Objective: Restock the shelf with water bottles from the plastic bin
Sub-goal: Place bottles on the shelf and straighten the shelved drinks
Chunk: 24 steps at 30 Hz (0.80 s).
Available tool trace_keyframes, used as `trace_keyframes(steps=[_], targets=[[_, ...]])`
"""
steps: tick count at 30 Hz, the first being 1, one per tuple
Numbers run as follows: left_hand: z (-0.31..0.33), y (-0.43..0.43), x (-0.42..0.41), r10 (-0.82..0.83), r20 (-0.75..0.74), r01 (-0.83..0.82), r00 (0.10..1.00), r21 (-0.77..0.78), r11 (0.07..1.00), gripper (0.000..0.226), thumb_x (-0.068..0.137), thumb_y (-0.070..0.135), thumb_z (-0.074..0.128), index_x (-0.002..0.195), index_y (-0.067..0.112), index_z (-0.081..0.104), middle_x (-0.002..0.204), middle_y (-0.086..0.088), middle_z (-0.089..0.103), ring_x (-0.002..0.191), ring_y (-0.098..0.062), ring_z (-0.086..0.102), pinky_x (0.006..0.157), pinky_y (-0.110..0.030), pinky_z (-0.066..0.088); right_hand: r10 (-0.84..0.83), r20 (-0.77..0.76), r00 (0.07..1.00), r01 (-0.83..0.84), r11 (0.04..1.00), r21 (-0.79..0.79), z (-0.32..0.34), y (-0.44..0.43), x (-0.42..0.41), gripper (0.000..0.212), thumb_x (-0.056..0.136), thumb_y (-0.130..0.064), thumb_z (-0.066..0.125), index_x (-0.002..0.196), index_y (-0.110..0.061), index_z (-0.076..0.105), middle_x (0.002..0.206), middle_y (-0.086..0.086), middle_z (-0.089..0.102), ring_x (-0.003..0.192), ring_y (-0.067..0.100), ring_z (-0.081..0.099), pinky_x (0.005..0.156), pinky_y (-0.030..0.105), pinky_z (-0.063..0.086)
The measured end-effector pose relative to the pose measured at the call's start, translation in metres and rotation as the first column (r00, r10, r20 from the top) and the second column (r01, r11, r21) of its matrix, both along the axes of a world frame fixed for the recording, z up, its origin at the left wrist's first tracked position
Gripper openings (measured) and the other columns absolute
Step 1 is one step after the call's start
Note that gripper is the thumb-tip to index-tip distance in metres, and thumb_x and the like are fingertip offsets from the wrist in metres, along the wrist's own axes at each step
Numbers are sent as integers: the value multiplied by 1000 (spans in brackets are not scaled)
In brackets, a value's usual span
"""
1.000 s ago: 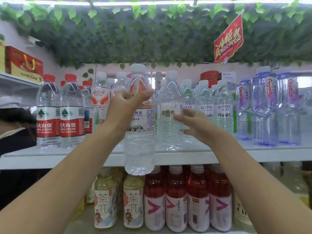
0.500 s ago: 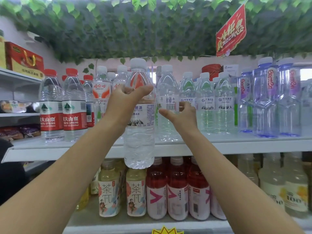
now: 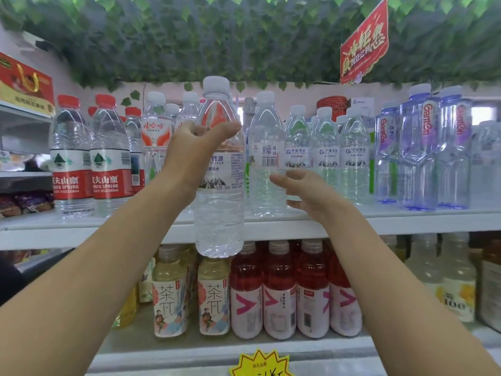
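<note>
My left hand [image 3: 193, 156] grips a clear water bottle [image 3: 219, 213] with a white cap by its upper body. The bottle hangs upright in front of the white shelf [image 3: 406, 226], its base below the shelf's front edge. My right hand [image 3: 303, 189] is open, fingers spread, right beside a standing water bottle [image 3: 265, 147] on the shelf; whether it touches it is unclear. To the right stands a row of matching white-capped bottles [image 3: 325, 158]. The plastic bin is out of view.
Red-capped water bottles [image 3: 89, 164] stand at the shelf's left, tall purple-tinted bottles [image 3: 423, 153] at its right. Below sits a row of tea bottles [image 3: 214, 294] and red drink bottles [image 3: 279, 291]. Leafy garland and a red sign [image 3: 364, 44] hang overhead.
My right hand, which was on the standing bottle half a second ago, has drawn back and lowered with its fingers spread. The left hand and its bottle have hardly moved.
</note>
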<state>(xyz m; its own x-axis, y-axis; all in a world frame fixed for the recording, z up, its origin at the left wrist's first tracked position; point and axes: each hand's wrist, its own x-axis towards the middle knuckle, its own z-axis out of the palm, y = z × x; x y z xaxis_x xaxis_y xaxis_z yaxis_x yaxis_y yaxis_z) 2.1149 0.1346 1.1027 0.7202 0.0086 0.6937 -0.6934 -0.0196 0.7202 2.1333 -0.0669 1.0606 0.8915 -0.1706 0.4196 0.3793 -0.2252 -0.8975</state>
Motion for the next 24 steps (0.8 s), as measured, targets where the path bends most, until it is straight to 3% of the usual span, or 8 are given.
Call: trace_keyframes(steps=[2,5,7,12,16,20,24], targets=[[-1,-1,1,-8,0,8,1000,1,1000,53,76,47,66,115,15,50,108,-1,57,92,-8,50,63,-23,31,-93,39,995,94,996,-10,-3,6,4,62,72,-41,77,123,-9,59,122,1,60,114,19,54,81,28,43],[-1,-3,2,-6,-6,6,1000,8,1000,47,76,46,67,110,17,50,101,2,56,88,-6,49,63,-24,31,-278,156,948,288,956,-52,-9,21,9,65,70,-44,78,116,-4,57,109,6,59,102,21,57,78,25,41],[0,-4,2,0,-2,0,1000,15,1000,48,76,47,67,110,17,51,102,2,57,89,-5,49,63,-24,31,-357,182,916,378,922,-91,-11,27,11,69,69,-49,77,117,-8,49,112,3,51,100,18,52,80,26,38],[-1,-5,1,-7,-3,7,1000,14,1000,51,75,48,67,112,17,51,105,1,58,92,-8,52,65,-25,34,-198,39,979,199,980,-20,-10,21,4,65,81,-45,68,129,-11,41,123,5,49,107,18,50,95,35,44],[-1,-8,0,-6,9,6,1000,18,1000,58,77,46,65,121,12,50,111,1,57,90,-3,49,63,-22,31,-125,19,992,126,991,-50,-8,12,-5,73,79,-38,73,136,-9,40,131,8,50,109,18,51,92,34,48],[-2,-10,-1,-16,4,16,1000,21,1000,60,76,47,66,121,11,50,112,-2,58,100,-13,54,66,-24,34,-183,44,982,186,978,-94,-7,18,-5,87,74,-42,76,142,-5,35,145,8,42,127,24,44,106,36,36],[-4,-10,-1,-30,-12,30,999,17,999,56,76,47,66,117,12,50,110,-2,58,98,-12,53,67,-25,35,-344,127,930,362,916,-172,-9,33,7,93,67,-51,77,137,-1,41,141,10,42,125,25,46,97,32,39]])
